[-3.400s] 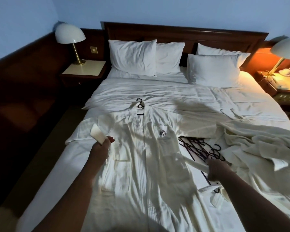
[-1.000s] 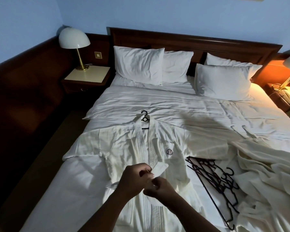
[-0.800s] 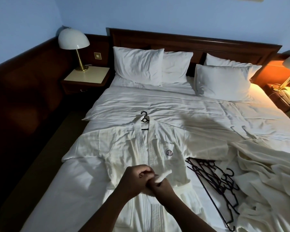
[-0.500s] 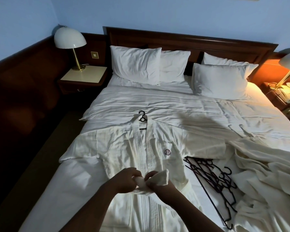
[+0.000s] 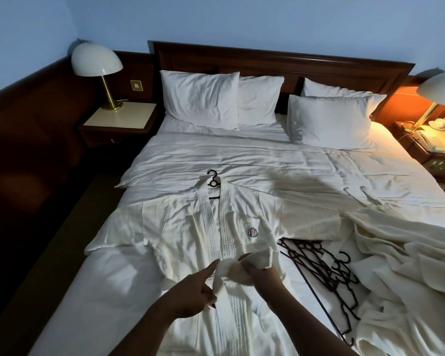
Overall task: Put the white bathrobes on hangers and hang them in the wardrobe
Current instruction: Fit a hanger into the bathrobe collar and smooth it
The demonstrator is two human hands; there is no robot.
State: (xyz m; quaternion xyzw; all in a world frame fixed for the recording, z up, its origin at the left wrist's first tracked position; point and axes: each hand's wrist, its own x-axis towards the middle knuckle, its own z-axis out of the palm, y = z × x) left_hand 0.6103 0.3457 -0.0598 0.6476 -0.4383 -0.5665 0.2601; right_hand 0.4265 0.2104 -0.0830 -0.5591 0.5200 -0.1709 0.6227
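White bathrobe (image 5: 188,227) lies flat on the bed (image 5: 242,160), black hanger (image 5: 213,179) poking out of its collar at 12 o'clock, left hand (image 5: 190,296) and right hand (image 5: 257,277) both curled tight on its belt (image 5: 228,268), spare hangers (image 5: 326,268) heaped at 3 o'clock.

Two bare forearms are angling in from the bottom edge, drawing close together at the wrists. The left hand (image 5: 193,295) is lying back-up, its thumb pointing forward and its fingers curling under to pinch a white belt (image 5: 228,269). The right hand (image 5: 258,275) is sitting just beside it and slightly farther forward, its wrist bending inward and its fingers wrapping round the same belt, a short end sticking out past the knuckles. Both hands are sitting in shadow, nearly touching.
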